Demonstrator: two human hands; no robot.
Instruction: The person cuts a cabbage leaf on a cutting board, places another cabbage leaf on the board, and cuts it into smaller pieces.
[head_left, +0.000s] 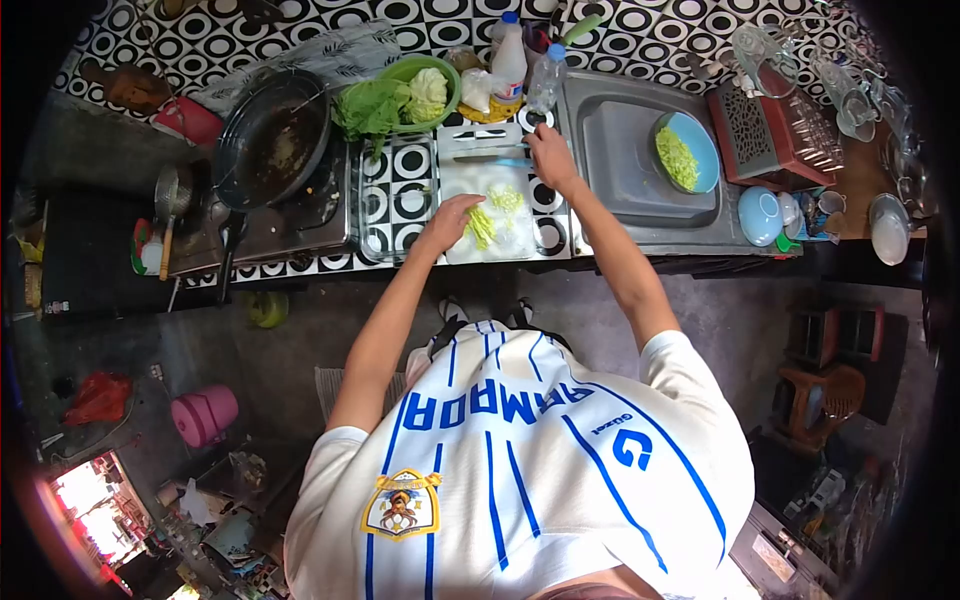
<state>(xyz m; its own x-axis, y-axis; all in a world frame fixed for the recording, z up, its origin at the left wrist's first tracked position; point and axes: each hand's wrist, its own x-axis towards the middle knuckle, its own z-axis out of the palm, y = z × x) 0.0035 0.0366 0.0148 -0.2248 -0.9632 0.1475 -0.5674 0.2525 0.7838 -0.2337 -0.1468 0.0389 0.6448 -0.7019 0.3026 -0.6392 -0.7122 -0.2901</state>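
Observation:
A white chopping board (518, 243) lies on the counter in front of me. Near its front are light green vegetable strips (481, 230), with finely cut pieces (505, 198) just right of them. My left hand (458, 220) is at the left of the strips, its fingers drawn together against their far end. Across the far part of the board my right hand (549, 158) is closed around the handle end of a knife (485, 154). The blade points left, and the handle is mostly hidden by the fingers.
Behind the board stand a green basin (408, 122) with cabbage (428, 94) and leaves, and bottles (509, 65). A large wok (272, 140) sits on the stove at left. In the sink (625, 185) at right is a blue bowl (703, 150) of cut greens.

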